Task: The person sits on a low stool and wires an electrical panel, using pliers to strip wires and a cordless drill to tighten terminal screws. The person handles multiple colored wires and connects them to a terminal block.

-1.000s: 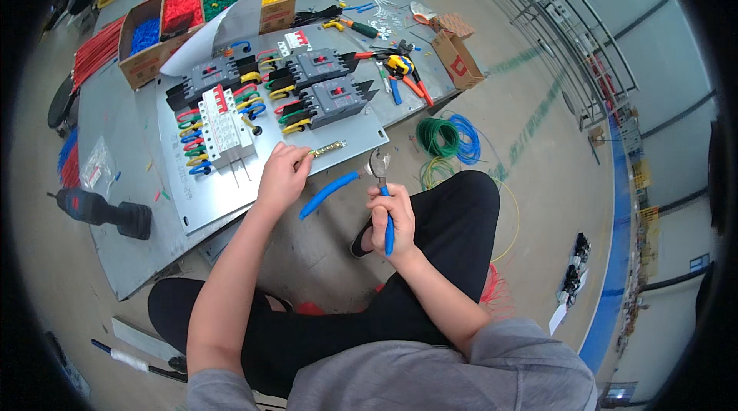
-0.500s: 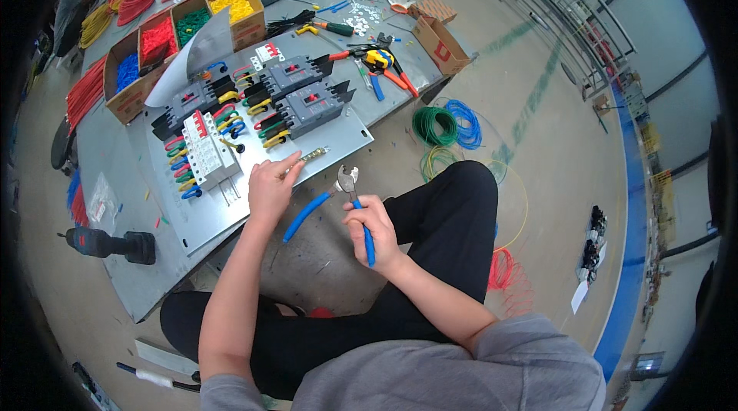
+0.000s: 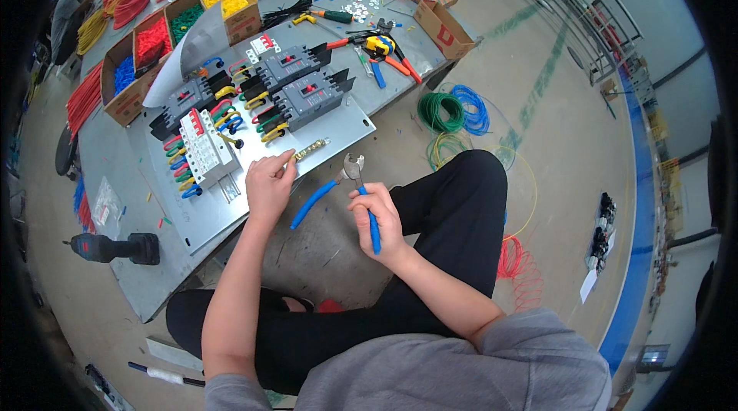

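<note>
My right hand (image 3: pixel 378 219) grips one blue handle of a pair of cable cutters (image 3: pixel 354 168). Their jaws point up and stand apart, and the other blue handle swings out to the left. The fingers of my left hand (image 3: pixel 269 186) are closed at the near end of a small brass terminal bar (image 3: pixel 311 150) with screws, at the front edge of a metal mounting plate (image 3: pixel 350 133). On that plate sit grey circuit breakers (image 3: pixel 307 96), a white row of miniature breakers (image 3: pixel 206 151) and short coloured wire loops.
Cardboard boxes (image 3: pixel 127 107) of coloured caps stand behind the plate. A cordless drill (image 3: pixel 111 248) lies at the table's left corner. Crimping pliers (image 3: pixel 380 46) and a screwdriver (image 3: pixel 334 16) lie at the back right. Wire coils (image 3: pixel 441 112) rest on the floor.
The view has shifted slightly. My left fingertips have slid back toward the near end of the terminal bar, so more of it shows. The cutters stay in my right hand, jaws apart.
</note>
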The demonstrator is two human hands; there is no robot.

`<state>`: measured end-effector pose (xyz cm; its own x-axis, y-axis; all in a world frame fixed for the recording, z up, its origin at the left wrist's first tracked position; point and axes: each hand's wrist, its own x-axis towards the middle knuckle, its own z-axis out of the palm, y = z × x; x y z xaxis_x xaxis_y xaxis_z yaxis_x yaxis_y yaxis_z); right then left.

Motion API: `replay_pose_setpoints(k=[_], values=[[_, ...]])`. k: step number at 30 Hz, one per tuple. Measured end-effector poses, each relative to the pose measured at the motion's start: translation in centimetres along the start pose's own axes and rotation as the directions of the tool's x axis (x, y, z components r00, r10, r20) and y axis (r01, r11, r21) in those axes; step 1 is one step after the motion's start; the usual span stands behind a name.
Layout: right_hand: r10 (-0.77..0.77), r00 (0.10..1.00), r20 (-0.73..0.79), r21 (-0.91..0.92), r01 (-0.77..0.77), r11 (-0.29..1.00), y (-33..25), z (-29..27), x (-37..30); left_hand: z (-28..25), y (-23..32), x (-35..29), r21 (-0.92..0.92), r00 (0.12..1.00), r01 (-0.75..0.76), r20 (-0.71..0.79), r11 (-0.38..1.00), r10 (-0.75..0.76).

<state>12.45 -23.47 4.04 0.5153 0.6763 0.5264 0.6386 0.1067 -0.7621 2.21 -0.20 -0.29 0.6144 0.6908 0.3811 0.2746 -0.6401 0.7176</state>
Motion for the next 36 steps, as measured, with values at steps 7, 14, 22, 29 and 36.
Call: replay_pose_setpoints(k=[7, 14, 22, 29, 36], values=[[0.185, 0.975, 0.127, 0.088, -0.197, 0.976, 0.7, 0.1, -0.3, 0.4, -0.4, 0.0, 0.036, 0.996, -0.091, -0.016, 0.995, 0.092], [0.069, 0.984, 0.165, 0.081, -0.084, 0.993, -1.6, -0.6, 1.3, -0.7, 0.8, -0.5, 0.18, 0.995, -0.096, 0.045, 0.979, 0.089], [0.061, 0.93, 0.363, 0.305, -0.18, 0.935, -3.1, -1.5, 1.3, -0.9, 7.4, -8.4, -0.328, 0.943, 0.256, 0.292, 0.909, -0.16], [0.068, 0.648, 0.759, 0.353, -0.497, 0.793, -4.8, -3.9, 1.5, 0.4, 8.9, -9.3, -0.364, 0.9, 0.434, 0.142, 0.824, -0.412], [-0.112, 0.586, 0.802, 0.587, -0.741, 0.325, -6.9, -5.5, 0.9, -0.5, 8.1, -8.0, -0.085, 0.978, 0.21, 0.028, 0.974, -0.208]])
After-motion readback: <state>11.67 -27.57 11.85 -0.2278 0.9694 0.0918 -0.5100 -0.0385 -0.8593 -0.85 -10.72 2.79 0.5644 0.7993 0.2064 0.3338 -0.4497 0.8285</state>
